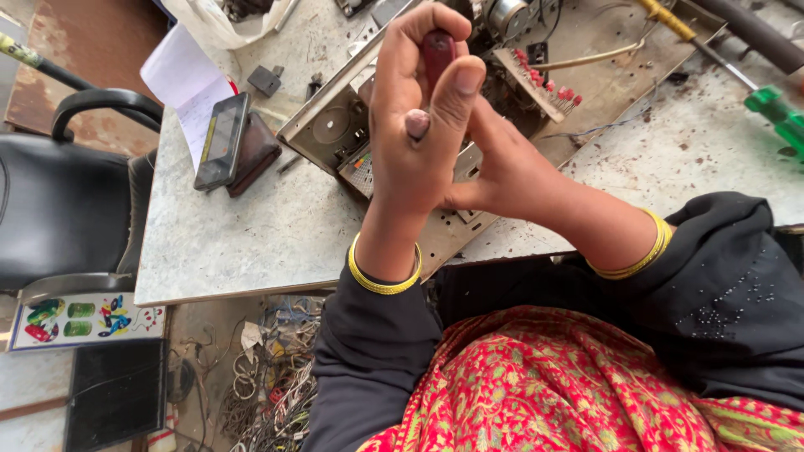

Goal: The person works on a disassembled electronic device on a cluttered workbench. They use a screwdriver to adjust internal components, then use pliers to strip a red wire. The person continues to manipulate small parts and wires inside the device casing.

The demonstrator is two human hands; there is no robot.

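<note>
- Hands meet over the desk (251, 243), a pale, speckled stone-like slab with a chipped, gritty surface.
- Left hand (414, 142) is curled tight, fingers wrapped round a dark red, smooth tool handle (437, 52) that pokes out just above the thumb.
- Right hand (511, 172) presses against the left one from the side; how far its fingers are open I cannot tell, since the left hand hides them.
- Under both hands lies an opened metal chassis (335, 125), dull grey sheet with a round stamped disc, wires and a strip board studded with small red parts (544, 84).
- Thin yellow bangles ring both wrists, above black sleeves.
- Off to the side: a black phone (222, 141) on a brown wallet, white paper, and a green-handled screwdriver (775, 113).
</note>
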